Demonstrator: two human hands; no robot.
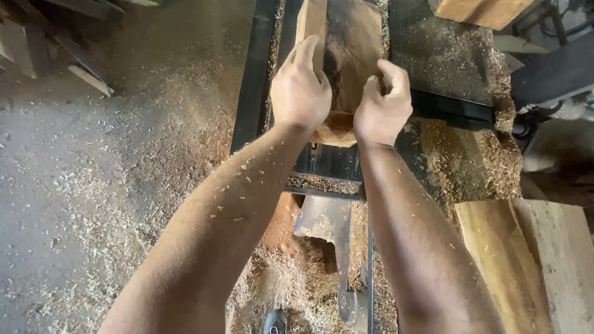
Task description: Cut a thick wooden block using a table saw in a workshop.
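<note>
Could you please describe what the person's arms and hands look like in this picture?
Both forearms are bare, with no sleeves in view. The left hand and right hand wear no gloves, rings or watch. Pale flecks of sawdust cling to both arms, most thickly on the left forearm.

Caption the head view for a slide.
Both hands, left and right, press a wooden plank on a sawdust-covered black machine table.

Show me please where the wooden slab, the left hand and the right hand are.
wooden slab (352, 37), head view, on its dark upper face.
left hand (299, 93), head view, on the back of the hand.
right hand (382, 108), head view, on the back of the hand.
</note>
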